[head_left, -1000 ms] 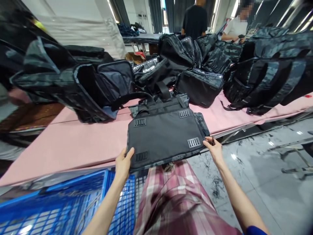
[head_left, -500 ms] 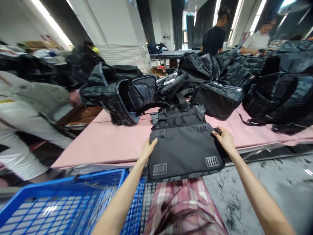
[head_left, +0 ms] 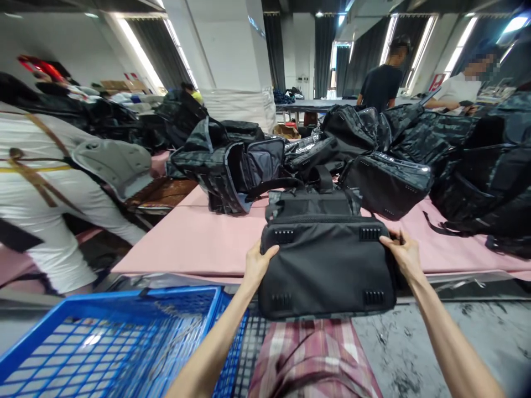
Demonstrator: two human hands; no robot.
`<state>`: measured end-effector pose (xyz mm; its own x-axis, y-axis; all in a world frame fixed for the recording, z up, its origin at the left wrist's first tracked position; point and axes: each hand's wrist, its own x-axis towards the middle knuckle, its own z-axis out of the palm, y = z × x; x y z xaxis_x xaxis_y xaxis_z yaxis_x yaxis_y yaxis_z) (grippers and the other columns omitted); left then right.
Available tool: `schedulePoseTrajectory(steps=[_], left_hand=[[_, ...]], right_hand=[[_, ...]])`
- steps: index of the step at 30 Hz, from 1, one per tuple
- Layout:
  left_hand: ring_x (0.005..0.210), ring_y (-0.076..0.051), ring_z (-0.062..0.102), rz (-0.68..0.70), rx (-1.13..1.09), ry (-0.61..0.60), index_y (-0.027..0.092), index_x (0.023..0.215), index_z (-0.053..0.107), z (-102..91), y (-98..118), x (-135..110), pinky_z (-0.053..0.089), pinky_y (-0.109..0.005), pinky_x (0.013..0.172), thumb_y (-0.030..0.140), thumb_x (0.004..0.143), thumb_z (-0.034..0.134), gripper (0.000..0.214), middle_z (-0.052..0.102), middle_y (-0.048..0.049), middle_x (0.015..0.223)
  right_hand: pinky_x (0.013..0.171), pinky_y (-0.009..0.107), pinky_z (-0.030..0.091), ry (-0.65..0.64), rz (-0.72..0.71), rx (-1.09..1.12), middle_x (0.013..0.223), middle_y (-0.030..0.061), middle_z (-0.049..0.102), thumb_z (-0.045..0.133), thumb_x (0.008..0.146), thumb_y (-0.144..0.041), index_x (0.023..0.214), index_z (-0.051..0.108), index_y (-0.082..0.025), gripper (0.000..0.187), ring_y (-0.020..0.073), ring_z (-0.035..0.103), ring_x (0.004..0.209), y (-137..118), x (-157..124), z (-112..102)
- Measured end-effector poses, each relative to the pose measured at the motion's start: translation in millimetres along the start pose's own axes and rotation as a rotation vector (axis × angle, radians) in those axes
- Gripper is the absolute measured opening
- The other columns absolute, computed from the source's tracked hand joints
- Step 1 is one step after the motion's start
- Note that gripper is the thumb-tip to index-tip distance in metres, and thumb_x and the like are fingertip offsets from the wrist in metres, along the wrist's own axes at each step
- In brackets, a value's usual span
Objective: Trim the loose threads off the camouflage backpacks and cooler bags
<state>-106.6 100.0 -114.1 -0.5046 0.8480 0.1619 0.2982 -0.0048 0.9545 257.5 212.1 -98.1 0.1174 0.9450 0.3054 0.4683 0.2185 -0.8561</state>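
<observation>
A black backpack (head_left: pixel 327 268) lies at the table's front edge, its flat base turned toward me with a ribbed foot near each corner. My left hand (head_left: pixel 258 264) grips its left side, thumb on the base and fingers hidden behind. At the right side my right hand (head_left: pixel 403 253) holds it the same way, thumb near the upper right foot. The rest of the bag, with straps, stretches back over the pink tabletop (head_left: pixel 194 243). Just behind it on the right is another dark bag (head_left: pixel 385 185), and an opened camouflage bag (head_left: pixel 232 171) stands behind on the left.
A blue plastic crate (head_left: pixel 136 296) is at my lower left. More camouflage backpacks (head_left: pixel 485 182) are piled along the right. A person in white (head_left: pixel 45 182) is at the left beside a grey chair (head_left: pixel 114 166); two other people are at the far right.
The backpack's base has tipped up to face me more, with both hands still on its sides. My view has shifted left and up, so the surroundings appear further right and lower.
</observation>
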Motion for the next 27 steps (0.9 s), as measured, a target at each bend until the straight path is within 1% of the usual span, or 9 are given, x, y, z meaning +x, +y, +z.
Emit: schedulePoseTrajectory(steps=[2,5,11,13,15,18,21,24,27], left_hand=[[0.097,-0.026,0.058,0.086,0.017,0.096,0.013,0.101,0.062,-8.7,7,-6,0.044,-0.036,0.088,0.042,0.066,0.063,0.046,0.067,-0.0078,0.101],[0.098,-0.027,0.058,0.075,0.008,0.166,0.012,0.100,0.062,-19.2,-2,-20,0.044,-0.036,0.089,0.042,0.063,0.062,0.048,0.067,-0.0080,0.099],[0.117,-0.029,0.048,-0.119,-0.114,-0.175,0.015,0.120,0.054,-50.4,-45,-69,0.037,-0.037,0.099,0.038,0.055,0.070,0.071,0.059,-0.0086,0.119],[0.118,-0.029,0.047,-0.206,-0.197,-0.194,0.015,0.120,0.054,-61.1,-46,-73,0.037,-0.038,0.099,0.042,0.058,0.067,0.070,0.058,-0.0089,0.121],[0.117,-0.028,0.047,-0.243,-0.194,-0.088,0.016,0.118,0.056,-63.8,-42,-68,0.038,-0.038,0.099,0.046,0.062,0.063,0.064,0.058,-0.0081,0.120],[0.115,-0.026,0.049,-0.196,-0.078,0.129,0.017,0.109,0.061,-51.1,-33,-53,0.037,-0.038,0.099,0.044,0.062,0.064,0.054,0.061,-0.0067,0.114],[0.102,-0.022,0.057,-0.340,-0.287,0.254,0.015,0.100,0.063,-34.9,-30,-45,0.042,-0.036,0.093,0.036,0.063,0.064,0.042,0.067,-0.0051,0.097],[0.090,-0.019,0.062,-0.500,-0.531,0.258,0.013,0.084,0.064,-29.8,-33,-43,0.046,-0.031,0.087,0.030,0.063,0.065,0.026,0.068,-0.0043,0.082],[0.085,-0.020,0.063,-0.512,-0.582,0.243,0.012,0.075,0.064,-33.1,-39,-42,0.049,-0.031,0.082,0.032,0.066,0.065,0.022,0.068,-0.0067,0.078]], right_hand=[[0.055,0.026,0.041,0.120,-0.028,0.118,0.067,0.0002,0.061,0.069,0.062,-0.040,0.100,0.065,-0.015,0.046,0.0129,0.051,0.056,-6,-10,-9],[0.053,0.026,0.039,0.180,-0.031,0.154,0.061,-0.0022,0.057,0.072,0.059,-0.038,0.096,0.066,-0.016,0.044,0.0107,0.045,0.051,1,-32,-13],[0.061,0.030,0.045,-0.011,0.158,0.247,0.089,0.0067,0.067,0.067,0.062,-0.037,0.094,0.066,-0.017,0.038,0.0157,0.056,0.064,41,-107,-4],[0.063,0.030,0.046,-0.064,0.182,0.268,0.090,0.0070,0.067,0.065,0.064,-0.040,0.096,0.065,-0.017,0.039,0.0175,0.057,0.069,38,-120,-6],[0.064,0.029,0.045,-0.092,0.190,0.241,0.083,0.0054,0.067,0.064,0.065,-0.043,0.090,0.065,-0.016,0.036,0.0174,0.057,0.070,29,-120,-7],[0.061,0.026,0.042,-0.054,0.195,0.178,0.066,0.0006,0.062,0.068,0.060,-0.043,0.070,0.062,-0.016,0.030,0.0151,0.052,0.064,16,-103,-3],[0.052,0.023,0.037,0.020,0.233,0.191,0.055,-0.0030,0.053,0.067,0.060,-0.045,0.062,0.056,-0.016,0.031,0.0117,0.045,0.055,14,-88,7],[0.040,0.023,0.030,0.040,0.297,0.261,0.043,-0.0072,0.039,0.065,0.060,-0.049,0.059,0.048,-0.019,0.035,0.0082,0.034,0.041,18,-82,13],[0.033,0.022,0.021,0.018,0.345,0.340,0.037,-0.0113,0.024,0.069,0.054,-0.052,0.055,0.037,-0.023,0.043,0.0055,0.022,0.034,23,-76,14]])
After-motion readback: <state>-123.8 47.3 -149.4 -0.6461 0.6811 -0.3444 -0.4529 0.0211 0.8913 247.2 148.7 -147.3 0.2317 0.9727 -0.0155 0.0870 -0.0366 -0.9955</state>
